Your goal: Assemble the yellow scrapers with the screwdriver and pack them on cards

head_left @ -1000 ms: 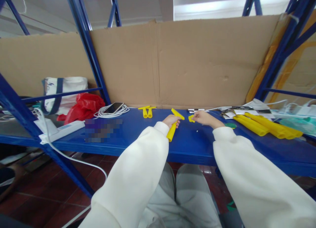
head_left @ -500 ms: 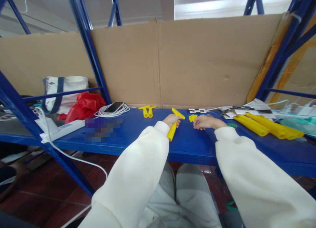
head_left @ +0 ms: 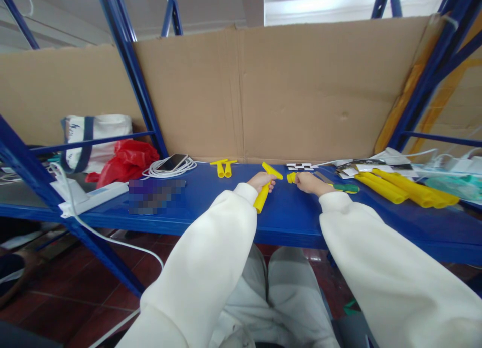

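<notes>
My left hand [head_left: 261,182] is closed around the stem of a yellow T-shaped tube piece [head_left: 260,202]; its crossbar [head_left: 271,170] sticks out above the fingers, tilted. To the right, my right hand [head_left: 307,182] has its fingers drawn together at a little heap of small yellow pieces [head_left: 290,178] on the blue shelf [head_left: 222,200]. Whether one of them is between the fingertips is hidden. Just behind the right wrist lies a tool with a green handle [head_left: 347,188] and a grey blade. Two more yellow T-shaped pieces [head_left: 224,168] rest at the back, left of my hands.
Several long yellow tubes [head_left: 406,190] lie on the right, beside papers and a green plastic bag [head_left: 457,185]. On the left are a coiled white cable [head_left: 169,168] with a phone, a white power strip [head_left: 94,197] and a red bag [head_left: 126,159]. Cardboard [head_left: 301,92] walls the back.
My right hand has shifted slightly left and its fingers have come onto the small yellow pieces. More of the green-handled tool shows. My left hand keeps its hold on the T-shaped piece.
</notes>
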`<state>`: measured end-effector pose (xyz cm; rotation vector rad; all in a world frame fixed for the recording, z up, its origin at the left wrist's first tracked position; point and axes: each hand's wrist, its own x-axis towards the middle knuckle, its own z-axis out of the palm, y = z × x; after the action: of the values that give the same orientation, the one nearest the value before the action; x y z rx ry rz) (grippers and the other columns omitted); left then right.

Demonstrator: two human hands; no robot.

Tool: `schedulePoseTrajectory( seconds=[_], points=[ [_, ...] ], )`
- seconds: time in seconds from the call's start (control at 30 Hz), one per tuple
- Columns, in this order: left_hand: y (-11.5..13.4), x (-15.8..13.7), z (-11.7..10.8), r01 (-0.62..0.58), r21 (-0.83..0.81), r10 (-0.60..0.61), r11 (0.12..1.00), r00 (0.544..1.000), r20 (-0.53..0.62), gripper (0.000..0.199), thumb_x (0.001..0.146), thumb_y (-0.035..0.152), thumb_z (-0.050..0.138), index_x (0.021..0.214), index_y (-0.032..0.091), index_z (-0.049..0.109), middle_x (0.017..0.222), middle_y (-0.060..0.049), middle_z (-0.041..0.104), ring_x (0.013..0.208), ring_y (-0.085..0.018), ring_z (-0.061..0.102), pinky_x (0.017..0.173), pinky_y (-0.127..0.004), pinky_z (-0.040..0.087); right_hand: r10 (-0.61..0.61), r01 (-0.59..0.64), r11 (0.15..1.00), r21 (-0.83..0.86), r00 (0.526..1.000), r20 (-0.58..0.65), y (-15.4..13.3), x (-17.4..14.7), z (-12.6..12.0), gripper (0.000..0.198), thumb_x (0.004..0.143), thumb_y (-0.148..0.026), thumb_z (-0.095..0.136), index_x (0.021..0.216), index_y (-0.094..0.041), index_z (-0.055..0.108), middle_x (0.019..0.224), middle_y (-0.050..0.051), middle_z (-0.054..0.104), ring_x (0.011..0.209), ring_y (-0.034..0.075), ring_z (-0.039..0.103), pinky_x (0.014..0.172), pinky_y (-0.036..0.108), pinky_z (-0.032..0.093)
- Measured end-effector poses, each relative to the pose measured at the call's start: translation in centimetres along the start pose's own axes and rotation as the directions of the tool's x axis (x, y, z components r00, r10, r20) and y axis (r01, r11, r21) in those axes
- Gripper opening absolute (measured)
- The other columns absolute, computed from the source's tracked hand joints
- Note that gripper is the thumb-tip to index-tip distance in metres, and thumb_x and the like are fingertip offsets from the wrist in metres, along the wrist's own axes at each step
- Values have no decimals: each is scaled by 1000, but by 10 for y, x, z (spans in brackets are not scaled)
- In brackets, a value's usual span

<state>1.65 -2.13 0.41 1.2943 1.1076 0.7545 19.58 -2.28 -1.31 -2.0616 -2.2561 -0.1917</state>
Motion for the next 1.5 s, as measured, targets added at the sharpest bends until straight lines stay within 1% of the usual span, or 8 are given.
schedulePoseTrajectory(
  seconds=[0.13,0.23,0.3,0.4,0.53,0.77,1.1,1.5],
  points=[
    [0,-1,0,2,-1,-2,1000,1000,20,24,96,6,45,75,18,45,47,8,41,36,-5,34,39,-16,28,-14,17,998,59,999,-51,6,4,5,28,80,0,50,90,-11,74,97,16,75,97,22,70,82,24,48],
    [1,-3,1,0,-1,0,1000,1000,31,24,96,6,45,75,18,45,47,8,41,36,-5,34,40,-17,28,-7,52,962,268,986,-166,10,9,10,21,79,-3,53,83,-15,69,90,11,74,90,19,69,81,24,49],
    [1,-4,1,-9,2,9,1000,999,43,23,96,6,45,76,18,45,48,8,42,36,-5,35,40,-17,30,10,110,870,481,971,-241,10,12,12,13,79,-7,56,81,-17,64,86,8,72,83,17,67,78,25,51],
    [1,-5,1,-14,20,12,1000,998,68,21,96,7,46,77,17,47,48,8,43,36,-5,36,40,-17,32,33,190,632,751,962,-271,6,15,16,8,77,-13,61,79,-19,58,77,5,67,71,15,62,68,26,52],
    [1,-7,4,-21,60,14,998,994,106,21,95,7,45,77,17,49,48,8,43,35,-5,35,39,-16,30,48,198,437,877,969,-242,-2,15,17,14,72,-16,66,78,-20,54,71,1,62,64,12,57,60,24,49],
    [1,-12,7,-77,90,63,993,987,148,27,94,5,45,71,17,46,48,8,43,35,-4,36,39,-17,30,67,127,400,908,984,-167,-7,7,9,8,72,-18,64,74,-19,56,61,-3,56,54,9,49,52,21,40],
    [0,-9,5,-75,66,65,995,988,144,26,93,4,45,71,17,48,47,8,43,35,-5,36,39,-18,29,43,188,450,873,972,-231,-3,12,15,7,70,-18,64,68,-19,57,67,1,64,61,11,56,61,24,50],
    [0,-8,5,-79,29,74,996,986,148,26,93,4,47,71,17,47,47,7,43,35,-5,37,39,-18,29,10,242,477,845,960,-281,-1,15,17,17,70,-32,68,71,-20,56,68,1,61,63,13,55,62,26,49]
  ],
)
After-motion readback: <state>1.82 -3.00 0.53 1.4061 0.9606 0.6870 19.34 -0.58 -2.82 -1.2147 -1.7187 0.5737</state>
